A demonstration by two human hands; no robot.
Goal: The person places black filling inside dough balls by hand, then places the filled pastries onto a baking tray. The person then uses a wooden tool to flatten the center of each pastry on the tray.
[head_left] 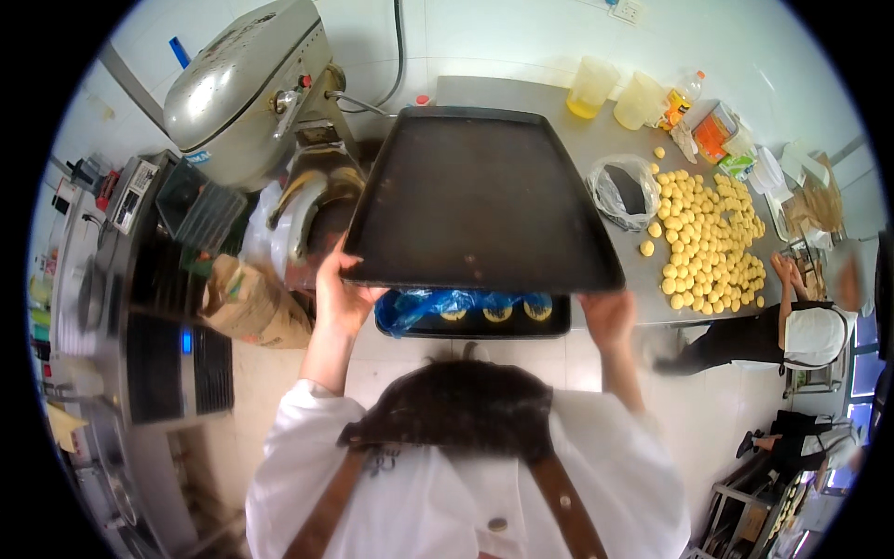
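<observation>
Black tray [484, 196], bare, fingers [348, 260] pinching near corners, yellow rounds [498, 312] in lower tray [473, 330]

Table [596, 140], one: grey metal top, running from upper centre to right of frame; partly hidden at upper centre.

On it:
- Dough balls [712, 247], pale yellow, numerous, massed in one layer at right; a few strays at the cluster's left side.
- Plastic bag [626, 218], clear, mouth open, just left of the balls.
- Pitcher [589, 101], translucent, yellow liquid in the bottom, upper right.
- Second pitcher [640, 101], translucent, beside it.
- Bottle [684, 96], orange cap.
- Carton [714, 134], orange.
- Packet [738, 166], green and white.
- Tub [769, 170], white.
</observation>
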